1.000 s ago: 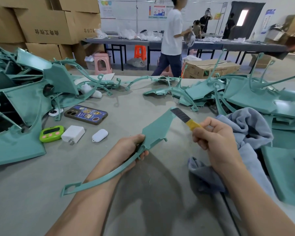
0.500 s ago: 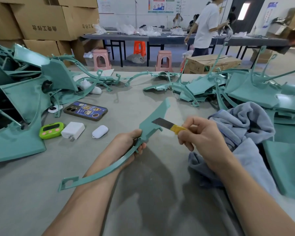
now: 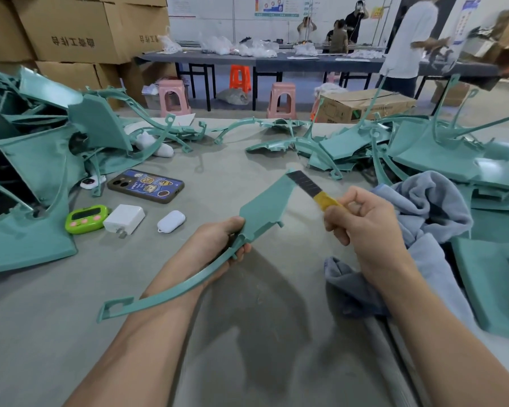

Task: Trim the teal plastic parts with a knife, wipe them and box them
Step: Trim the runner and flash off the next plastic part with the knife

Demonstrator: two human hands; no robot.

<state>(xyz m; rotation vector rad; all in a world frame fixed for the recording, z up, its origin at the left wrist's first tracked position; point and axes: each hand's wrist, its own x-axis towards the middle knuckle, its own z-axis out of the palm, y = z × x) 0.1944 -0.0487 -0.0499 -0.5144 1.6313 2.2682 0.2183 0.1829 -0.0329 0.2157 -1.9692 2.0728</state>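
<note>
Your left hand (image 3: 215, 245) is clamped on a teal part (image 3: 259, 211), held above the desk (image 3: 247, 333) w/ its curved arm running down-left over your wrist. Your right hand (image 3: 362, 227) is fisted round the knife (image 3: 313, 190); blade tip touches the part's far top corner. Blue-grey cloth (image 3: 423, 207) lies just beside your right hand. More teal parts heaped left (image 3: 36, 160) & right (image 3: 441, 154). Open cardboard box (image 3: 362, 105) sits beyond the desk; contents can't be seen. Phone (image 3: 146, 186), charger (image 3: 124, 219), green timer (image 3: 86, 218) near the left heap.
</note>
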